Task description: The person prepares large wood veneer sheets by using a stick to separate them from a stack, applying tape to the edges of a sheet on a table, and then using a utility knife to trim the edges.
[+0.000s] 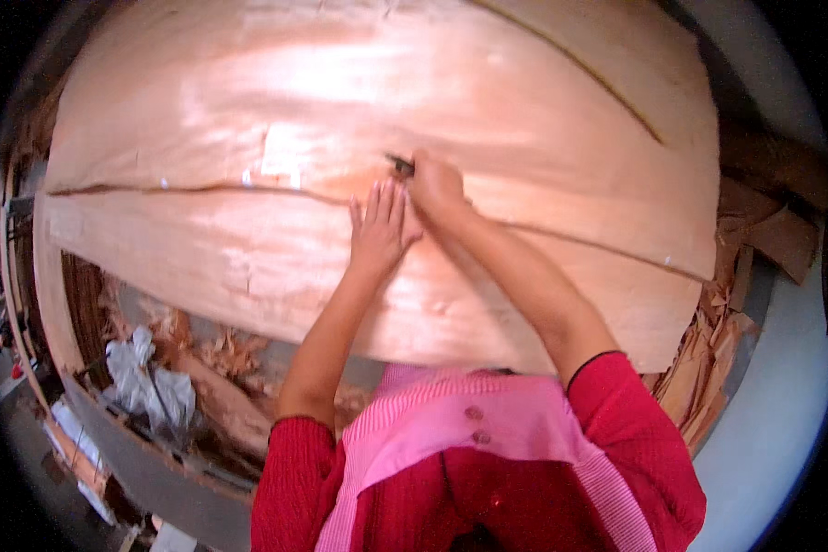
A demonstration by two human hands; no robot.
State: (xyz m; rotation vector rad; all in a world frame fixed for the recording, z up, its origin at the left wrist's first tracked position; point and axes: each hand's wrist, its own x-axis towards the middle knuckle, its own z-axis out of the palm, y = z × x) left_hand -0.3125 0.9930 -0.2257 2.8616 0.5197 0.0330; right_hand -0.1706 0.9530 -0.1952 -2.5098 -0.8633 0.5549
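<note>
A broad pale veneer sheet (570,138) spreads out before me, and a narrower veneer strip (239,248) lies along its near side. Between them runs a dark, wavy seam (598,241), with small white bits here and there along it. My left hand (379,230) lies flat on the wood at the seam, fingers stretched forward. Just to its right, my right hand (437,189) is closed around a small dark hand tool (400,166), whose tip points left, close to the sheet. Blur hides the tool's exact kind.
A lighter rectangular patch (281,155) shows on the sheet left of my hands. Another dark edge (598,74) crosses the upper right. Below left are a crumpled clear plastic bag (147,377) and veneer scraps (235,350). Brown veneer pieces (718,368) are heaped at the right.
</note>
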